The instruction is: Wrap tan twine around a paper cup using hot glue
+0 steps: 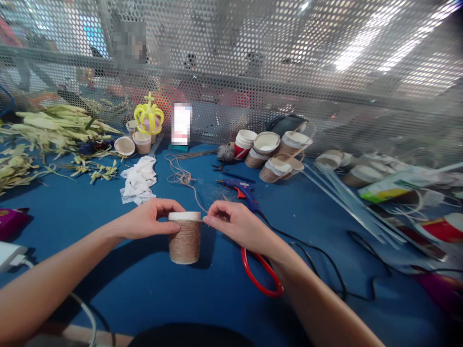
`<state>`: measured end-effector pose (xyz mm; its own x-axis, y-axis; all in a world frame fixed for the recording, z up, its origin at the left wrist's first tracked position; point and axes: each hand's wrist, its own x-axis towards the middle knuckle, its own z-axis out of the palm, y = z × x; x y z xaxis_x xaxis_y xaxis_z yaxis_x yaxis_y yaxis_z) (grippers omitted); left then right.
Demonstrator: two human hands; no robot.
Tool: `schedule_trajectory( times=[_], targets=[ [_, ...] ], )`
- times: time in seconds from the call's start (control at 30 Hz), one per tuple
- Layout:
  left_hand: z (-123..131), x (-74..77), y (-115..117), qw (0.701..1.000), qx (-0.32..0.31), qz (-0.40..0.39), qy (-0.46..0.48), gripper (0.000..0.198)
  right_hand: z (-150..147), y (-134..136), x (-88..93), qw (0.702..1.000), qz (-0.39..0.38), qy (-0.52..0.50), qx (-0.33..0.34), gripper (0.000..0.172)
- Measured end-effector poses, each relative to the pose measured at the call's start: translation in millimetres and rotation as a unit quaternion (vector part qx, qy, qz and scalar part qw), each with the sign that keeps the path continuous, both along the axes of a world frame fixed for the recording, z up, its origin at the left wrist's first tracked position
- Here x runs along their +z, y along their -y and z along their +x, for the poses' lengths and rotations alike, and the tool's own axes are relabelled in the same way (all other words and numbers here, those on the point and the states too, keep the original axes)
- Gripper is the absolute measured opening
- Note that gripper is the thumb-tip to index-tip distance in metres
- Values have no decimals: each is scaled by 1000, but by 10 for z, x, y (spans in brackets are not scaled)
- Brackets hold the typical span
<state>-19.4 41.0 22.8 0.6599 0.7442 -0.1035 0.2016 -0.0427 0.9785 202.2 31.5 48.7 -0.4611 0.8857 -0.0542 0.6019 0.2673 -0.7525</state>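
A paper cup (pixel 184 243) wrapped in brown twine stands upright before me, with a white band bare at its top. My left hand (pixel 152 219) grips it from the left, thumb on the near side and fingers behind the rim. To the right of the cup, my right hand (pixel 231 219) pinches the loose twine (pixel 198 198) close to the cup's upper edge. That twine trails back to a loose coil (pixel 183 178) on the blue table. Under my right wrist lies a red loop-shaped handle (pixel 258 277), partly hidden.
A blue glue gun (pixel 242 189) with a black cord lies beyond my right hand. Several cups (pixel 267 142) and a grey yarn ball (pixel 226 153) stand behind it. White cloth (pixel 140 176), dried husks (pixel 58 125) and a yellow crown (pixel 149 118) are leftward; clear sticks (pixel 350 205) lie right.
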Motion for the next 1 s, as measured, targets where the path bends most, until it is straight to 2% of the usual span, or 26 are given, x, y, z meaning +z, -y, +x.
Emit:
schedule_trajectory(
  times=[0.43,0.7,1.0],
  targets=[
    [-26,22,21,999,-10,-4,34,18,-9,24,12,1000,-9,-12,-2,15],
    [-23,7,11,1000,-6,-11,25,20,31,53,56,1000,3,-21,-8,17],
    [-29,22,9,1000,-6,-2,27,19,20,42,20,1000,-2,-19,-2,16]
  ],
)
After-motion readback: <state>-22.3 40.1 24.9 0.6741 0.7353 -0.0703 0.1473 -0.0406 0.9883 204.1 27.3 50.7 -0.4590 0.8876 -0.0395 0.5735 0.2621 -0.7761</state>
